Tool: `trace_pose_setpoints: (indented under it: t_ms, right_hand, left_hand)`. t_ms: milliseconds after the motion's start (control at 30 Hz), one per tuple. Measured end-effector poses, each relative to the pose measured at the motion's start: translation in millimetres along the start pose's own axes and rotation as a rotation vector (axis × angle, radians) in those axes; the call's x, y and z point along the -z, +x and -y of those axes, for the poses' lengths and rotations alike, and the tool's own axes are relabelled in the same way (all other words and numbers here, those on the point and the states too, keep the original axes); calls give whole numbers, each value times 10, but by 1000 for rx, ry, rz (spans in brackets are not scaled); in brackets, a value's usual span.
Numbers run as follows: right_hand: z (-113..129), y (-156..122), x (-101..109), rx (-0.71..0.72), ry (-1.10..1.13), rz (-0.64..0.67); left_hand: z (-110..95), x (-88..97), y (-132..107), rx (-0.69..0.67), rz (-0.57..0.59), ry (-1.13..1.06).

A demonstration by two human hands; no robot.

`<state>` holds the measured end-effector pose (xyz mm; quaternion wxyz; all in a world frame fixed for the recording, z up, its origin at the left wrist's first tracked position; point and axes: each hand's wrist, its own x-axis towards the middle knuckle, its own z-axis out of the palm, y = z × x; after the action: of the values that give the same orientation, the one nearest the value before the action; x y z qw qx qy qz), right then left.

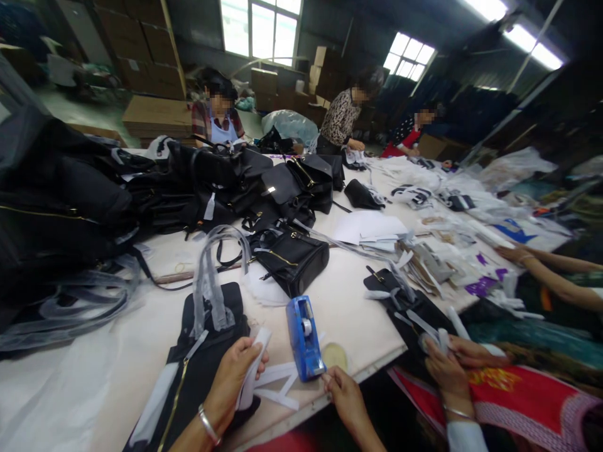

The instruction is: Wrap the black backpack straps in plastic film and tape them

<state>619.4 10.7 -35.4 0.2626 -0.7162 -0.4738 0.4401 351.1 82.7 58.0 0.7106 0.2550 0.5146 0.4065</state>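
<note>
My left hand (230, 376), a silver bangle at its wrist, is closed round a folded white wrapping sheet (254, 370). It rests over the edge of a black bag (221, 314) with a gold zip and straps covered in clear plastic (211, 282). My right hand (347, 398) pinches at the cutting end of a blue tape dispenser (304, 339), at the end of the tape; the tape itself hardly shows. White paper strips (282, 383) lie between my hands. Behind the dispenser stands another black bag (294, 257).
Black bags (226, 182) pile up at the back left. White sheets (370, 227) lie mid-table. At right, a co-worker's hands (447, 364) hold white material over a black bag (391, 289). Another person's arm (551, 270) reaches in. Several people work across the table (348, 301).
</note>
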Motion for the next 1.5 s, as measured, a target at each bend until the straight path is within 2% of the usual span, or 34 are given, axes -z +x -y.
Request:
trace_pose_setpoints:
  t_ms: [100, 167, 300, 533, 700, 900, 1067, 1167, 1267, 1433, 1500]
  right_hand:
    - [71, -42, 2, 16, -125, -63]
    - [71, -44, -14, -16, -26, -59]
    - [23, -23, -48, -125, 281, 35]
    - [40, -45, -34, -268, 480, 66]
    - [23, -25, -37, -251, 430, 79]
    - [-10, 61, -1, -163, 302, 64]
    - [-205, -81, -29, -74, -143, -32]
    - [-247, -221, -106, -73, -154, 23]
    - [69, -278, -157, -10, -25, 100]
    - [1130, -140, -198, 210, 167, 184]
    - [1456, -41, -233, 301, 168, 214]
  left_hand:
    - [-18, -12, -11, 6, 3, 0]
    - [-42, -27, -19, 10, 5, 8]
    - [-66, -36, -33, 10, 4, 19]
    - [-4, 5, -32, -7, 8, 28]
    - [-10, -8, -37, -4, 8, 35]
    - [3, -4, -22, 8, -3, 23]
    - [50, 30, 12, 1, -5, 16]
    - [64, 38, 10, -10, -9, -5]
    - [62, 8, 7, -31, -11, -18]
    - [65, -60, 14, -36, -20, 48]
    - [81, -64, 27, -43, -5, 75]
